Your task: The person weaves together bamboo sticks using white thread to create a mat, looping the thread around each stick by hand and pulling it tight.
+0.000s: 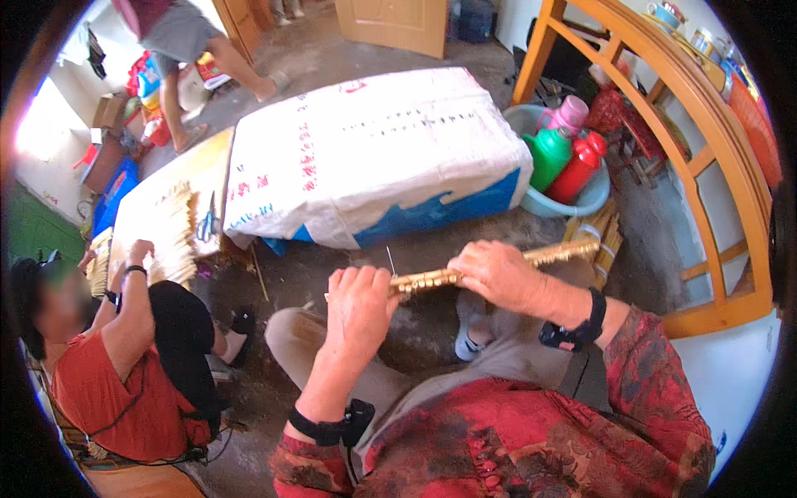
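Note:
A long, pale straw-coloured strip of short pieces in a row [415,281] lies crosswise above my lap. My left hand [357,311] has its fingers wrapped over its left end. My right hand [496,274] is closed over it right of centre, leaving the far end sticking out to the right. A thin, pale upright needle or wire [390,259] stands just beside my left fingers; whether I hold it, I cannot tell.
A white-covered long block [365,166] lies ahead. At left, a co-worker [100,373] sits by a board with straw pieces [170,232] and scissors [205,222]. Another person [187,41] walks behind. At right are a basin with flasks [598,199], straw bundles [594,232] and a wooden frame [710,224].

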### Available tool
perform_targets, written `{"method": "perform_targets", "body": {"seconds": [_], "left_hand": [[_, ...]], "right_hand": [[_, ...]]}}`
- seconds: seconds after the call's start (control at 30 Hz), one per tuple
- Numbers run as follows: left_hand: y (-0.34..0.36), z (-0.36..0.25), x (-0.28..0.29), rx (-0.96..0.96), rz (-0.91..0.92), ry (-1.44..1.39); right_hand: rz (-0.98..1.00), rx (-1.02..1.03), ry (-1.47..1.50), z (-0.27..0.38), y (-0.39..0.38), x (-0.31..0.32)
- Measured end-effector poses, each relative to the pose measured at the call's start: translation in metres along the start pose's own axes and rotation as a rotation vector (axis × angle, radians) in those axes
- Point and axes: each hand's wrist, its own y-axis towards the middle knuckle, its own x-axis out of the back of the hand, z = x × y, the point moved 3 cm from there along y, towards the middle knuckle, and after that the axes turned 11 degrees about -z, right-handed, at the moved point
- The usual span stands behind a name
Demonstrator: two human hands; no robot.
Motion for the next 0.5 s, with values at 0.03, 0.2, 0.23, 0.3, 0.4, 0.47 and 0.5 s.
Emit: {"method": "perform_targets", "body": {"seconds": [0.03, 0.2, 0.23, 0.3, 0.4, 0.47, 0.5], "left_hand": [[0.004, 0.003, -0.001, -0.023, -0.028, 0.000], [-0.020, 0.034, 0.018, -0.111, 0.067, -0.114], [-0.028, 0.033, 0.013, -0.117, -0.015, -0.162], [-0.056, 0.042, 0.005, -0.126, 0.022, -0.150], [-0.078, 0.033, 0.004, -0.103, 0.002, -0.062], [-0.085, 0.027, 0.003, -0.126, -0.050, -0.113], [-0.083, 0.024, 0.002, -0.134, -0.075, -0.112]], "right_hand": [[-0.028, -0.014, -0.044, 0.003, 0.002, 0.002], [0.057, -0.032, 0.100, 0.039, 0.009, -0.007], [0.281, -0.116, 0.170, 0.034, 0.013, -0.007], [0.427, -0.182, 0.383, 0.037, 0.024, -0.015], [0.506, -0.213, 0.521, 0.039, 0.049, -0.038], [0.616, -0.327, 0.645, 0.040, 0.055, -0.061], [0.719, -0.402, 0.717, 0.039, 0.053, -0.076]]}}
